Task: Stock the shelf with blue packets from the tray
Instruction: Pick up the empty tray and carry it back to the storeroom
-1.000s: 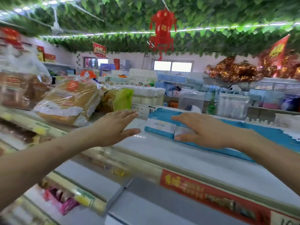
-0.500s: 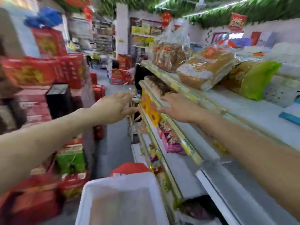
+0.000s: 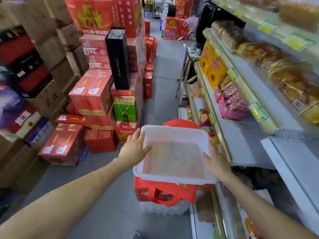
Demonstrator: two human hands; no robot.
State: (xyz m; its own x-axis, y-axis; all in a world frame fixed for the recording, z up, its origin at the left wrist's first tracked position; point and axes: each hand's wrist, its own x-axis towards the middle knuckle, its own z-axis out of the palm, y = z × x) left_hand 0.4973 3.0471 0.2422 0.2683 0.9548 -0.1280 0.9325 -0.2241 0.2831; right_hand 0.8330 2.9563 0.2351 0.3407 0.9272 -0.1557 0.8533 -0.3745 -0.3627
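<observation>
Fingers [image 3: 137, 136] are laid on the tray [image 3: 172, 128].
Left rim is pinched by the left hand [image 3: 133, 150]; right rim is touched by the flat right hand [image 3: 217, 162].

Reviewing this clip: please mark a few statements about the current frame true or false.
1. The left hand and right hand are on opposite sides of the tray. True.
2. Blue packets fill the tray. False: none show in it, and the translucent tray looks empty.
3. The tray sits on a red bag. True.
4. The tray stands on a shelf. False: it is out in the aisle, beside the shelves.
5. A green bag stands among the red boxes on the left. True.
</observation>
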